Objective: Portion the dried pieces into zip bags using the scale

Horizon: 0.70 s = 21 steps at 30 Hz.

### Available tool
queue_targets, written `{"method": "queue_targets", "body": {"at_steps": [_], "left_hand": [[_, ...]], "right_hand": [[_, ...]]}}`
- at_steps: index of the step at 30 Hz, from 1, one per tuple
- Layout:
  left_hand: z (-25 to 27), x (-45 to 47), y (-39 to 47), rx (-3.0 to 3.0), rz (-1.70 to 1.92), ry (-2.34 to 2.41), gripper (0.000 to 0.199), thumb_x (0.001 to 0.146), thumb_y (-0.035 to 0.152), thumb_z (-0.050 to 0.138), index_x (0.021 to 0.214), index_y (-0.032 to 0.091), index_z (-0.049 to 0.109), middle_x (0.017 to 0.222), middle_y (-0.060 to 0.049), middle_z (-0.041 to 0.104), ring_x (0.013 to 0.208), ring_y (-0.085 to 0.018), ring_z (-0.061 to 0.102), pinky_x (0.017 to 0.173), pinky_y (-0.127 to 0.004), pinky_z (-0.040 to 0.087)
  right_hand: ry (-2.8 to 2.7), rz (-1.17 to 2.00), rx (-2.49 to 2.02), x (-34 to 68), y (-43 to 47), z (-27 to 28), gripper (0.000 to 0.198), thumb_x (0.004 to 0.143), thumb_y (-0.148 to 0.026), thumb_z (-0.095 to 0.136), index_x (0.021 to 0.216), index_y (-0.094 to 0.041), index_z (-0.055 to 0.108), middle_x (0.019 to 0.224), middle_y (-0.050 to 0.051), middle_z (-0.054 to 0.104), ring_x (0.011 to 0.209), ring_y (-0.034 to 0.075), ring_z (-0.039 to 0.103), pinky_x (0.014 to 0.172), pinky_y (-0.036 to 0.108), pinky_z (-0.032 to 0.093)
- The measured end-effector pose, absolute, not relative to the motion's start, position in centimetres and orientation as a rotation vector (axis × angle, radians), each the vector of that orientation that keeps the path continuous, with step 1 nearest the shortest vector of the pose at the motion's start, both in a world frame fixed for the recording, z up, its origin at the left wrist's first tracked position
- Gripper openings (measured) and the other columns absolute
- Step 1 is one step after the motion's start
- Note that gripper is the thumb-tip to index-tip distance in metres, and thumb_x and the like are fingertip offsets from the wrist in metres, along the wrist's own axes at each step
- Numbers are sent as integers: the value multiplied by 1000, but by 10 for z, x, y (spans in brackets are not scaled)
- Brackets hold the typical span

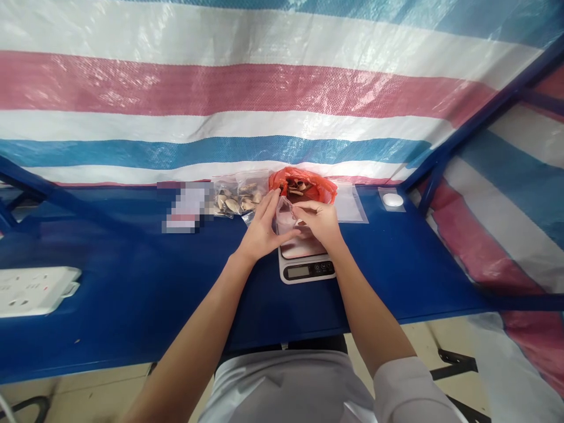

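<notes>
The person's left hand [263,235] is spread, thumb held away from the fingers, which lie along the left side of a small clear bag [286,220]. The right hand [319,222] has its thumb and fingertips drawn together at the bag's mouth — whether they pinch the film or a piece of something is too small to tell. Both hands are above the scale [307,274], and so is the bag, over the rear left part of its shiny plate. The scale's display [298,272] faces the person; its reading cannot be made out.

Just behind the scale, an orange-red plastic bag [328,191] gapes open around curled brown pieces [297,187]. Behind and left of the scale are clear bags of tan pieces [233,204], with a blurred-out patch [187,208] beyond them, farther left. Behind and right of the scale lies a flat clear sheet or bag [356,207]; farther right, a white oval object [392,201] rests on a small clear packet. Well to the left of the scale sits a white power strip [33,291]. Beneath everything is a blue table [176,294] — and behind the scale rises a striped red, white and blue tarp [220,88].
</notes>
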State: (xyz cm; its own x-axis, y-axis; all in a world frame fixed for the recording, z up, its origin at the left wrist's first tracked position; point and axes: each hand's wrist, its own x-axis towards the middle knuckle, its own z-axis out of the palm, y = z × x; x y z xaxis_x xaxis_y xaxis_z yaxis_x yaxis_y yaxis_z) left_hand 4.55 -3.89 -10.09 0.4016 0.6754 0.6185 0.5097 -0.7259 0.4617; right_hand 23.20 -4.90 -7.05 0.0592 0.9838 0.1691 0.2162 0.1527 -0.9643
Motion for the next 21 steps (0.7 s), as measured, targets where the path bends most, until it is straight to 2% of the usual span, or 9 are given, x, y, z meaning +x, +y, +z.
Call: {"method": "queue_targets", "body": {"at_steps": [2, 4, 11, 16, 21], "left_hand": [[-103, 46, -38, 2454, 1157, 1057, 112, 79, 65, 75, 163, 24, 13, 165, -22, 31, 154, -38, 30, 122, -57, 33], [-104, 46, -38, 2442, 1123, 1083, 116, 77, 62, 79, 163, 24, 11, 164, -22, 32, 153, -38, 31, 121, -57, 34], [-98, 46, -38, 2380, 1204, 1220, 78, 87, 41, 71, 154, 22, 35, 149, -17, 52, 140, -33, 50, 117, -50, 42], [-100, 49, -38, 2386, 1158, 1244, 77, 85, 42, 73, 151, 20, 41, 142, -17, 56, 134, -34, 54, 114, -52, 44], [-105, 52, -38, 2432, 1113, 1223, 83, 85, 40, 73, 156, 18, 36, 143, -19, 56, 134, -36, 52, 113, -54, 43]], "right_hand": [[-1340, 972, -1259, 231, -49, -70, 21, 77, -37, 75, 90, -21, 81, 77, 1, 78, 70, 19, 73, 69, 31, 63], [-1326, 1006, -1245, 230, -49, -70, 23, 75, -38, 76, 91, -21, 81, 78, 2, 78, 72, 20, 74, 68, 31, 63], [-1333, 945, -1220, 236, -46, -71, 24, 77, -37, 76, 95, -21, 80, 84, 2, 80, 79, 20, 76, 77, 33, 65], [-1357, 709, -1189, 237, -50, -69, 30, 81, -39, 75, 105, -23, 80, 102, 4, 81, 97, 24, 77, 94, 37, 63], [-1615, 556, -1153, 229, -56, -68, 21, 86, -37, 71, 101, -26, 82, 101, 1, 81, 92, 23, 78, 91, 36, 63]]}}
